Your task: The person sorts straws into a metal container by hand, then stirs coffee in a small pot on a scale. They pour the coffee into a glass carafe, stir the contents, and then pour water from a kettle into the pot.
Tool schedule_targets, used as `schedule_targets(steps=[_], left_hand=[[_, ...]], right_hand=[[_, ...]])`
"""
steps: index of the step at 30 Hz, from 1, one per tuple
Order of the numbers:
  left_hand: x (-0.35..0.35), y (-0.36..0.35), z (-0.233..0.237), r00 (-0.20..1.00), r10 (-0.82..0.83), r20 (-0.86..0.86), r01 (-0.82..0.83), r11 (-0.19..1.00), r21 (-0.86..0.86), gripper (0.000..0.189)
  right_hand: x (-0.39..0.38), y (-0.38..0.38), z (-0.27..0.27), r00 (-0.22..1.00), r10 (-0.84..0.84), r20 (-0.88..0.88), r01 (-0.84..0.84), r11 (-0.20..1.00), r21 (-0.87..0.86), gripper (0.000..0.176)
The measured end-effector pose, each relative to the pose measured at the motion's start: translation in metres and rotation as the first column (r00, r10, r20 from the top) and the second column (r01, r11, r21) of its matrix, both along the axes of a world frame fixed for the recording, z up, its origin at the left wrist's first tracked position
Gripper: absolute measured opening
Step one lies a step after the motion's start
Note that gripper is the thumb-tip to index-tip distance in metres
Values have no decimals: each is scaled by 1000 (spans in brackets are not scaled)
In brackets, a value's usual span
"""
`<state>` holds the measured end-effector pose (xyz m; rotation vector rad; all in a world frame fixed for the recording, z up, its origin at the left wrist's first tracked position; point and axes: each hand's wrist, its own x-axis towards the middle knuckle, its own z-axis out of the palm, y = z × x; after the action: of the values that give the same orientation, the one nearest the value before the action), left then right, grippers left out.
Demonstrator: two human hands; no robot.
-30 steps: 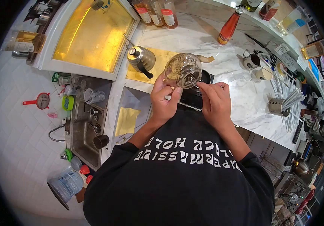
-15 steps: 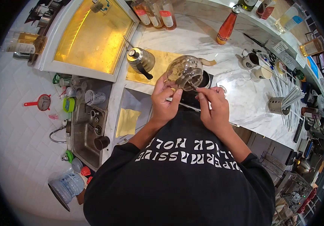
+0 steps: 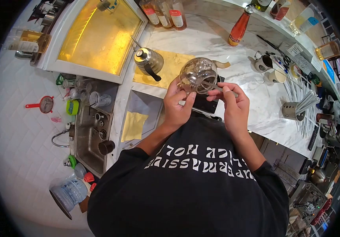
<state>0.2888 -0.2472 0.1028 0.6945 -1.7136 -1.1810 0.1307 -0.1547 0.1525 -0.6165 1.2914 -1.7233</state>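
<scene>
My left hand (image 3: 178,106) is closed around the lower left side of a round clear glass vessel (image 3: 195,71), tilted with its opening toward my right hand. My right hand (image 3: 233,102) pinches a thin, flat grey stick-like utensil (image 3: 219,85), whose far end reaches the vessel's mouth. I cannot make out whether it is a spoon. A beige curved handle (image 3: 221,64) shows just beyond the glass; what it belongs to is partly hidden. Beneath my hands sits a black flat device (image 3: 205,104). A steel gooseneck kettle (image 3: 150,61) stands left of the vessel on a yellow cloth (image 3: 172,59).
A sink (image 3: 89,146) lies to the left, with cups beside it. Bottles (image 3: 176,15) stand at the back, and a red bottle (image 3: 239,29) farther right. On the right are a white cup (image 3: 276,76) and a metal holder of straws (image 3: 290,110).
My right hand has shifted right and up, so more of the grey utensil shows. The glass vessel and my left hand have moved slightly right. My right fingers are more spread around the utensil.
</scene>
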Motion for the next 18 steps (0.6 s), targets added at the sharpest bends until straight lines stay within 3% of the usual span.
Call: schedule_targets(steps=[13, 16, 18], left_hand=[[2, -9, -22, 977, 173, 128, -184, 979, 81, 20], [4, -9, -27, 976, 193, 105, -205, 971, 122, 22], [3, -9, -30, 973, 221, 64, -227, 966, 124, 24]], right_hand=[[-40, 29, -21, 978, -156, -138, 165, 985, 57, 27], [-40, 21, -33, 961, -154, -229, 181, 978, 102, 25], [-36, 15, -39, 883, -90, -461, 173, 975, 141, 25]])
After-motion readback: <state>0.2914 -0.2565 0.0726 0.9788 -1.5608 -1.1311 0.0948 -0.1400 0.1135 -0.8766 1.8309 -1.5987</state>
